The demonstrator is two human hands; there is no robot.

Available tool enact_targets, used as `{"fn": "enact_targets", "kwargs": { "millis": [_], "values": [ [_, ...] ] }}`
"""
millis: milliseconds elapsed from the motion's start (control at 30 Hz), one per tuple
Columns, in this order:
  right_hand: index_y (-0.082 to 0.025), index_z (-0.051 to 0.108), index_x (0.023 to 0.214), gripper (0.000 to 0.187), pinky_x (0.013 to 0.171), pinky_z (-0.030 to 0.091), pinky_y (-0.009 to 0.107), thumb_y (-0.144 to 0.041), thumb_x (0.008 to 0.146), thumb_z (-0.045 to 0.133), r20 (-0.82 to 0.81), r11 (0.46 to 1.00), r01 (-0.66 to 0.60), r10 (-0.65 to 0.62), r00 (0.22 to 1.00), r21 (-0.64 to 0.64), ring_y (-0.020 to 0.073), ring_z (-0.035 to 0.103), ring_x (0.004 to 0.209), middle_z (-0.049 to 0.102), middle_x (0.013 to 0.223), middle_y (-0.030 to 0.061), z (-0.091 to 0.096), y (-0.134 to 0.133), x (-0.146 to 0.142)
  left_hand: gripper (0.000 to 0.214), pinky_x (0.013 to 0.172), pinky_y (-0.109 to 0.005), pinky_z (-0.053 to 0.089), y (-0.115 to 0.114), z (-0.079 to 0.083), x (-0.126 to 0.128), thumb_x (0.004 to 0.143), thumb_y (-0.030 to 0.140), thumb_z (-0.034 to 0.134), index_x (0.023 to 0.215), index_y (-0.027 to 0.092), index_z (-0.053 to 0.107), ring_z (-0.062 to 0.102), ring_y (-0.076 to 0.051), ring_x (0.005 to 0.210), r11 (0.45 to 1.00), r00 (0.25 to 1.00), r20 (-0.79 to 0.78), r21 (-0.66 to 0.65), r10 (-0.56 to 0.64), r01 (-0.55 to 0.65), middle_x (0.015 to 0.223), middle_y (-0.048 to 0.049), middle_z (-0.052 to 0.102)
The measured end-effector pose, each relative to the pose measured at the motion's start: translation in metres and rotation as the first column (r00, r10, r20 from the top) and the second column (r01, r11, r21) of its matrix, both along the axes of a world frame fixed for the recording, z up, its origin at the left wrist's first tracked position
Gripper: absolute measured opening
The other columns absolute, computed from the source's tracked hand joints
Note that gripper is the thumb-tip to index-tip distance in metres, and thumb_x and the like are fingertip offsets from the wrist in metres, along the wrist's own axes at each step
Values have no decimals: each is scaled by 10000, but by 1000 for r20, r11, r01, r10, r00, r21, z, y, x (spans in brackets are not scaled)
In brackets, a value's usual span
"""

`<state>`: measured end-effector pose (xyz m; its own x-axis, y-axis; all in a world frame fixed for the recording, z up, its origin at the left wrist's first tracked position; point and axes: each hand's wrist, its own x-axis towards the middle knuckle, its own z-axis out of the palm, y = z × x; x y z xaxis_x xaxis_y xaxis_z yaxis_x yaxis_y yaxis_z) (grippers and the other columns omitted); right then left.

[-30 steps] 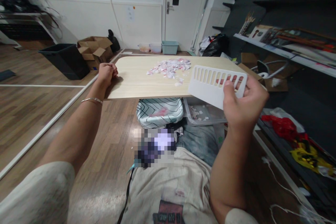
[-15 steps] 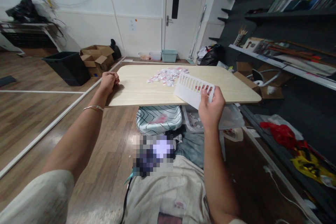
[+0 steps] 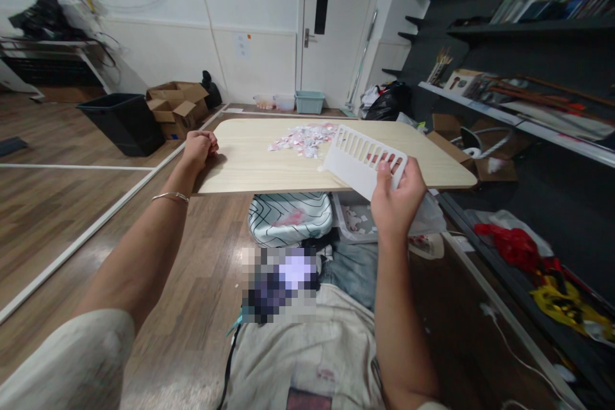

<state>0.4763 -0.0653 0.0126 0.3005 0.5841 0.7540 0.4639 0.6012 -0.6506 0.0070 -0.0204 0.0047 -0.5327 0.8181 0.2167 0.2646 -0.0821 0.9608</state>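
I observe the right hand (image 3: 398, 195) right of the frame's centre, closed on a white slotted panel (image 3: 353, 166). The thumb lies across the near face and the fingers pass behind, some showing through the slots; I judge that the openings help the fingertips anchor a thin, flat piece. The panel is tilted, slotted edge uppermost, its solid part towards the person. Holding it by one end leaves the far end free, pointing towards the frame's centre. Whether its far corner touches the wood-grain tabletop (image 3: 254, 170), I cannot tell from my station.

The left hand (image 3: 199, 147), left of centre, rests at the tabletop's left edge, fingers curled closed; no object shows in it. I read this as a brace for the arm (a metal bracelet (image 3: 172, 196) sits above that wrist).

The heap of paper scraps (image 3: 302, 139) lies at the upper middle, just beyond the panel, set in from the near edge, which presumably guards against spillage. Below that edge, at the middle of the frame, stand a line-patterned basin (image 3: 259, 225) and, beside it, a clear plastic tub (image 3: 337, 208) with pale pieces inside; both appear placed within easy reach of the seat.
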Motion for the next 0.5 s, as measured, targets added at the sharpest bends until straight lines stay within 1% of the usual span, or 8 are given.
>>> {"fn": "enact_targets", "kwargs": {
  "millis": [67,133,200,300,400,500],
  "values": [
    [-304,621,1068,183,909,715,460,-480,1114,603,9,1000,-18,18,1000,-23,326,844,1036,823,1045,129,-4,2,-8,412,599,-328,273,1,-2,0,990,236,697,684,201,424,403,-24,453,1000,1000,3,2,-6,6,470,57,365],
    [-299,623,1069,176,914,713,461,-472,1102,618,17,998,-44,45,999,-46,328,844,1024,826,1039,129,-5,3,-9,404,595,-329,268,1,-2,1,1003,217,668,684,200,420,387,-15,445,1000,1000,19,4,10,-10,473,60,362],
    [-299,626,1063,167,911,711,466,-465,1085,636,29,997,-51,53,998,-55,330,841,1001,828,1033,127,-3,1,-3,383,596,-325,272,1,-2,3,993,164,636,676,191,422,378,-4,443,1000,999,33,5,30,-30,474,59,366],
    [-307,629,1048,157,898,708,472,-461,1067,656,50,998,-15,18,999,-54,332,837,976,833,1025,124,4,-4,10,359,601,-319,271,0,0,4,970,114,621,665,177,442,386,4,452,999,998,44,-5,48,-48,470,55,380],
    [-308,630,1054,153,908,709,483,-459,1071,651,32,999,8,-7,999,-33,333,842,980,839,1040,129,8,-7,16,357,611,-335,255,0,1,2,984,147,637,672,174,466,410,-3,460,999,999,27,-24,47,-47,472,52,390],
    [-301,637,1070,158,903,706,473,-458,1083,632,5,1000,7,-7,1000,-1,331,841,993,835,1053,135,4,-3,9,364,627,-356,260,1,-1,-1,1003,178,626,680,184,458,422,-16,466,1000,1000,-2,-17,23,-23,483,54,385]
  ]
}}
